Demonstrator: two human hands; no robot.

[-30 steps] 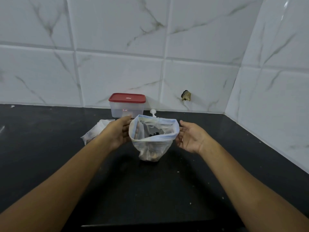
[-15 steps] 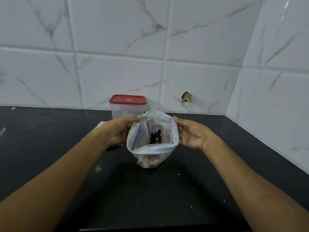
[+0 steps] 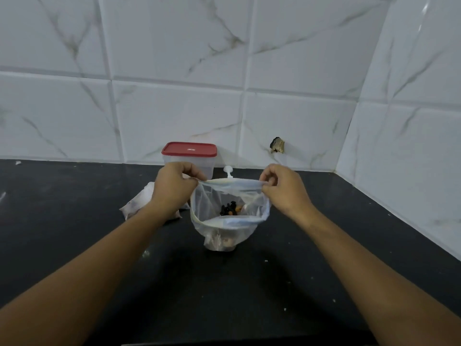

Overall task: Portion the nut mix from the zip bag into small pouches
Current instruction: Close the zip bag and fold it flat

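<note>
A: Step in hand?
B: Opening the mouth. Left grip (image 3: 174,189) and right grip (image 3: 284,189) each pinch the far rim of the zip bag (image 3: 259,211). It stands on the table (image 3: 224,300) just below them.
A: Next?
B: Probably one grip lets go to fetch a pouch.
A: Counts?
B: One table. One red-lidded box (image 3: 189,156) behind the left grip. One bag. Pouch heap (image 3: 138,204): number unclear. Nuts (image 3: 230,209): a small cluster.

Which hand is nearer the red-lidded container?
Left. The left hand pinches the zip bag rim just in front of the container; the right hand pinches the rim farther right, apart from it.
</note>
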